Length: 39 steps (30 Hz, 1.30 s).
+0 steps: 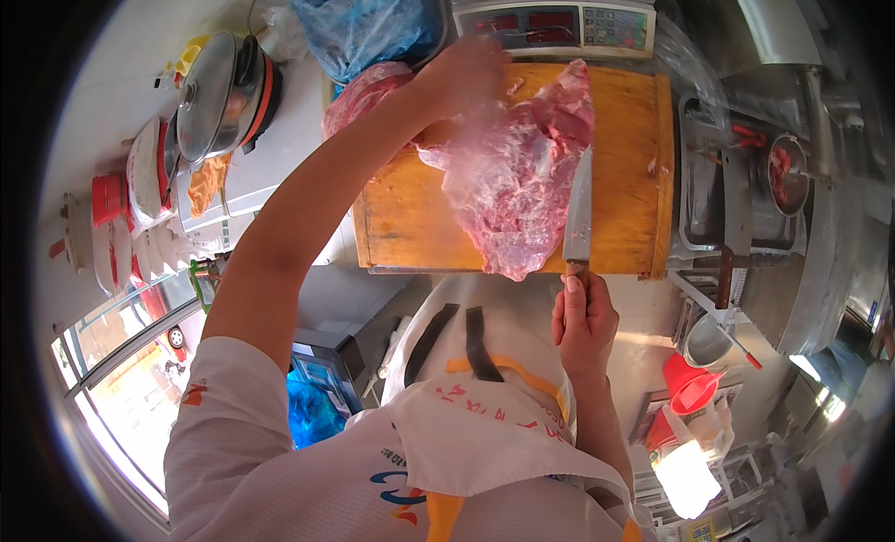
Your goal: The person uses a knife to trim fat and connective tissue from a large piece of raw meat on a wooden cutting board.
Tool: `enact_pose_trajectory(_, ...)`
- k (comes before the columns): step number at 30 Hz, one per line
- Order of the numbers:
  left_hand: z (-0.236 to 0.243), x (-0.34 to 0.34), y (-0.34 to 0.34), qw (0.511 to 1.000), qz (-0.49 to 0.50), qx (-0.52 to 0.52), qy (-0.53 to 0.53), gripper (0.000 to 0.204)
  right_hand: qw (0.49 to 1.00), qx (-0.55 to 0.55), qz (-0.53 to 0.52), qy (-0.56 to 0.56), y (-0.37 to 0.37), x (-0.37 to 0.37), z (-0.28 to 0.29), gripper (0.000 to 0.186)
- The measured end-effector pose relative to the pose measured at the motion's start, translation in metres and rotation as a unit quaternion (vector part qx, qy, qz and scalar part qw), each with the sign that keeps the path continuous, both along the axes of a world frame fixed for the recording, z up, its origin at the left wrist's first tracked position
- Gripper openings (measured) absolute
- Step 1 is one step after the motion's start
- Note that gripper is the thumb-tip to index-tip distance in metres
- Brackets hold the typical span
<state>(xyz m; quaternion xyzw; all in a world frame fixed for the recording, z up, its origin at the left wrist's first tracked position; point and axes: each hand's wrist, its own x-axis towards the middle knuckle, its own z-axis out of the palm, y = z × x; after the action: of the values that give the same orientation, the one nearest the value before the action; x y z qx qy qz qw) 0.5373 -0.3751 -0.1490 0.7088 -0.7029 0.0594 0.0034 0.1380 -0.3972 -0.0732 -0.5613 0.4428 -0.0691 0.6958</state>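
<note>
My right hand (585,323) is closed round the handle of the knife (578,211), the thumb laid along the top of it, just off the near edge of the board (625,169). The blade points away from me over the wood, along the right side of the meat (513,188); I cannot tell whether its edge is in contact there.

My left hand (466,76) is at the far end of the board, the arm reaching up and across from the left. It is blurred, so I cannot tell how far the fingers are spread or whether they have hold of anything. It is over the upper left part of the meat, near a second piece (364,99) at the board's far left corner.

The meat is a broad, pale pink and red slab in the middle of the board, its narrow far end pointing up to the right and its lower tip near the front edge.

Beyond the board is a scale (559,25), with a blue bag (368,29) to its left. Further left is a lidded pan (219,99). On my right are a metal tray (695,220) and a bowl (789,192) with something red in it. I have on a white apron (503,430).
</note>
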Motion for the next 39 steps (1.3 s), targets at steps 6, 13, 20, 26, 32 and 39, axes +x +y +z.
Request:
enact_pose_trajectory(6,0.056,-0.065,0.024,0.957,0.222,0.015,0.188,0.040,0.999,0.017,-0.034,-0.004,-0.006,-0.001,-0.002,0.023)
enact_pose_trajectory(13,0.001,-0.125,0.048,0.910,0.220,-0.141,0.323,0.055,1.000,0.010,-0.006,0.002,-0.009,0.009,0.002,0.019)
enact_pose_trajectory(20,-0.007,-0.123,0.042,0.901,0.255,-0.144,0.321,0.057,0.964,-0.229,0.122,0.065,-0.013,0.008,-0.025,0.024)
enact_pose_trajectory(26,-0.004,-0.192,0.035,0.878,0.260,-0.256,0.310,0.049,0.966,-0.184,0.122,0.137,-0.016,-0.004,-0.018,0.028)
enact_pose_trajectory(32,0.005,-0.238,0.023,0.842,0.268,-0.254,0.392,0.062,0.965,-0.147,0.096,0.194,-0.028,-0.023,-0.015,0.027)
enact_pose_trajectory(39,0.012,-0.262,0.023,0.865,0.275,-0.185,0.377,0.067,0.992,-0.041,0.007,0.123,-0.052,-0.039,0.010,0.026)
